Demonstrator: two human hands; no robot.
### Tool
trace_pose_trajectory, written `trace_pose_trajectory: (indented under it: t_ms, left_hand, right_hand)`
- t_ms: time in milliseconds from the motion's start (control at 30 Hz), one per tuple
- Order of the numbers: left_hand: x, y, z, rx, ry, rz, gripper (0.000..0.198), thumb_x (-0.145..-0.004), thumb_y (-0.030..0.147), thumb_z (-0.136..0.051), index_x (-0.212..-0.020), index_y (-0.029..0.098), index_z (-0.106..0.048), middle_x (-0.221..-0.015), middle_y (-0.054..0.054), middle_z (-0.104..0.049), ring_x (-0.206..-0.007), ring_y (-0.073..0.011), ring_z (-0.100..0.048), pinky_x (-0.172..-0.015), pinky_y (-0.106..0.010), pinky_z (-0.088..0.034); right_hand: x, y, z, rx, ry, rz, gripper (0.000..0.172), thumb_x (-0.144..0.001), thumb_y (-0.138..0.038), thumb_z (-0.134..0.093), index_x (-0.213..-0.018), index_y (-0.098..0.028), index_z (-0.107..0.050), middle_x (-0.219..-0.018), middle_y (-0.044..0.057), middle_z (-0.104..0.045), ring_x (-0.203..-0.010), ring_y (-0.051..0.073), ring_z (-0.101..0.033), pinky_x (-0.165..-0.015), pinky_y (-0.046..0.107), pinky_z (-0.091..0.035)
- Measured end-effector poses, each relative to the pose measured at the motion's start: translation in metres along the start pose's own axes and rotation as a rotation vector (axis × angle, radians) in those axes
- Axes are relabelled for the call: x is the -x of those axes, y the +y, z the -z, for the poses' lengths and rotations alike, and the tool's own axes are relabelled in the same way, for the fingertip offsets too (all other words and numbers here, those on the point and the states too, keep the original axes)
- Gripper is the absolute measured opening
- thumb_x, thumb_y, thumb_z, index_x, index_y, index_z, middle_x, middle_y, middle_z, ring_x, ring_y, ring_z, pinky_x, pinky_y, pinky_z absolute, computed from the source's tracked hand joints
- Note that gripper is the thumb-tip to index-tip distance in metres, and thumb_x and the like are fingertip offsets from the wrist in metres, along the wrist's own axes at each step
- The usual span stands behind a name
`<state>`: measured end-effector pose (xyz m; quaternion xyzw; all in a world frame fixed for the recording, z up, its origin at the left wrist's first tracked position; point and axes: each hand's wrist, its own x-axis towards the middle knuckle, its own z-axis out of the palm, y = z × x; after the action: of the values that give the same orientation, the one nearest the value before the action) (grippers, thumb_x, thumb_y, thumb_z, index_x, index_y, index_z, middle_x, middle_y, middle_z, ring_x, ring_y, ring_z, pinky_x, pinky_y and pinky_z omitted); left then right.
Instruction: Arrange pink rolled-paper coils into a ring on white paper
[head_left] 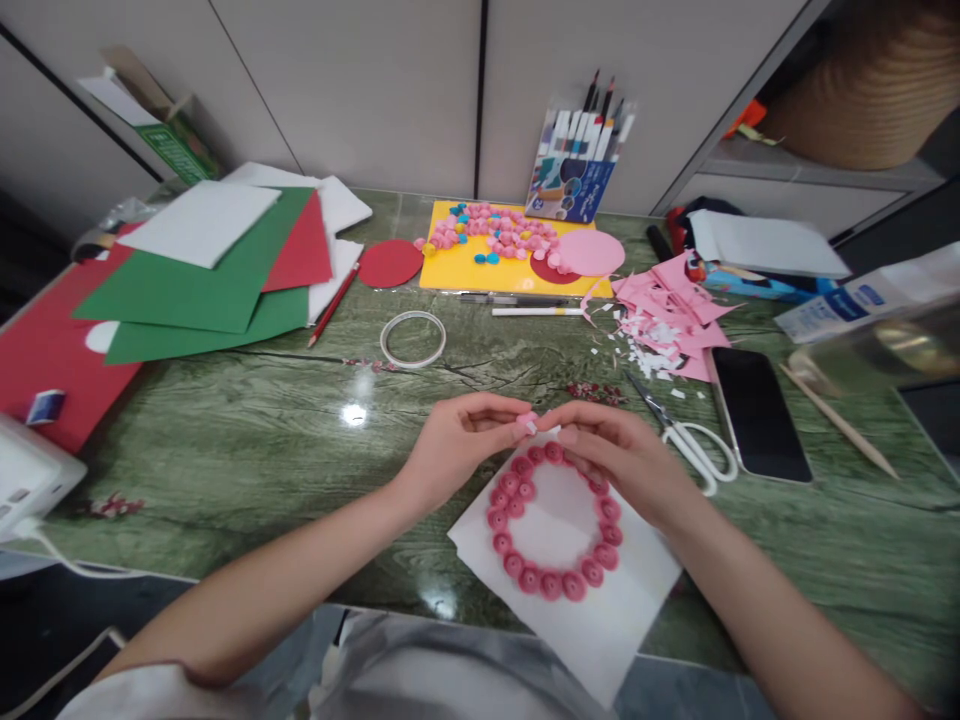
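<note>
My left hand (459, 440) and my right hand (615, 450) meet fingertip to fingertip just above the far edge of a white paper sheet (592, 610). Between the pinched fingertips sits a small pink rolled paper piece (531, 421). On the sheet lies a ring of pink paper rosettes (551, 525). Both hands have their fingers closed in a pinch.
White-handled scissors (686, 440) and a black phone (759, 412) lie to the right. Pink paper scraps (667, 310), a tape roll (412, 339), a yellow sheet with small paper balls (465, 265), a brush set (577, 160), and green and red paper sheets (202, 280) cover the far table.
</note>
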<state>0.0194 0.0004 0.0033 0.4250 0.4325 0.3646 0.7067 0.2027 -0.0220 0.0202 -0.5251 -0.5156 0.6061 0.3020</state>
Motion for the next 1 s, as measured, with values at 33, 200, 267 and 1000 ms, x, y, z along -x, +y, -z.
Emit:
trace_pose_trajectory:
  t_ms: [33,200,267,1000]
  left_hand:
    - [-0.0001,-0.0001,0.0001,-0.001,0.000,-0.002,0.026,-0.062,0.028,-0.073,-0.085,0.018,-0.068,-0.082,-0.004,-0.069,-0.076,-0.0149,-0.064,-0.074,-0.030,-0.051]
    - [-0.0003,-0.0007,0.0003,-0.014,-0.001,-0.013,0.025,-0.063,0.028,-0.073,-0.085,0.018,-0.068,-0.082,-0.004,-0.069,-0.076,-0.0144,-0.064,-0.074,-0.029,-0.051]
    - [-0.0002,-0.0008,0.0003,-0.027,0.006,-0.023,0.025,-0.063,0.029,-0.073,-0.085,0.018,-0.068,-0.082,-0.004,-0.069,-0.076,-0.0148,-0.064,-0.074,-0.029,-0.051]
    - [0.0022,0.0008,-0.0004,-0.177,0.084,-0.098,0.020,-0.066,0.031,-0.070,-0.080,0.018,-0.067,-0.077,-0.004,-0.068,-0.072,-0.0151,-0.063,-0.067,-0.027,-0.052]
  right_hand:
    - [0.0001,0.0000,0.0002,0.004,-0.001,-0.004,0.023,-0.081,-0.034,-0.051,-0.094,-0.019,-0.062,-0.050,-0.007,-0.037,-0.043,0.006,-0.032,-0.039,0.020,-0.021]
    - [0.0005,-0.0007,0.0010,0.031,-0.003,0.003,0.024,-0.082,-0.033,-0.050,-0.098,-0.019,-0.062,-0.049,-0.007,-0.037,-0.043,0.006,-0.033,-0.040,0.019,-0.022]
    - [0.0005,-0.0016,0.0007,0.051,0.005,0.015,0.024,-0.082,-0.032,-0.050,-0.098,-0.019,-0.062,-0.050,-0.007,-0.037,-0.044,0.007,-0.034,-0.040,0.020,-0.023]
    - [0.0056,-0.0078,-0.0061,0.215,0.076,0.045,0.024,-0.081,-0.029,-0.051,-0.097,-0.020,-0.066,-0.054,-0.004,-0.047,-0.047,0.008,-0.038,-0.042,0.020,-0.026]
